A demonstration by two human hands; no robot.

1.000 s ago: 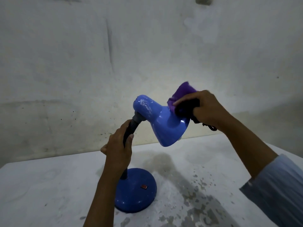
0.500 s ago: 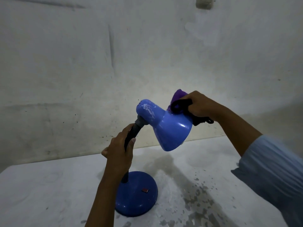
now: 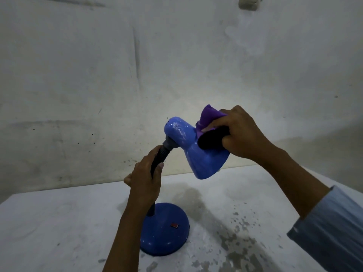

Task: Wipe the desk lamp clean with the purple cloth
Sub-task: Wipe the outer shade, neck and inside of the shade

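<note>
Desk lamp standing on the table, round base at about 6 o'clock of the shade, shade tilted with its mouth toward 5 o'clock. Left hand wrapped round the dark flexible neck, thumb lying up along it, bracing the lamp. Right hand curled tight on the purple cloth, cloth bunched and pressed to the upper flank of the shade, at about 1 o'clock of the shade's middle. Dark mass under the right fingers possibly a shadowed fold of the cloth; not clear in this light. Compared with half a second ago: purple now fanned out further above the fingers, hand drawn back toward the rim, shade lying a little flatter. Reading: a wiping stroke along the upper side in progress. Crown, underside, neck and base judged not yet dealt with; task judged well short of done.
</note>
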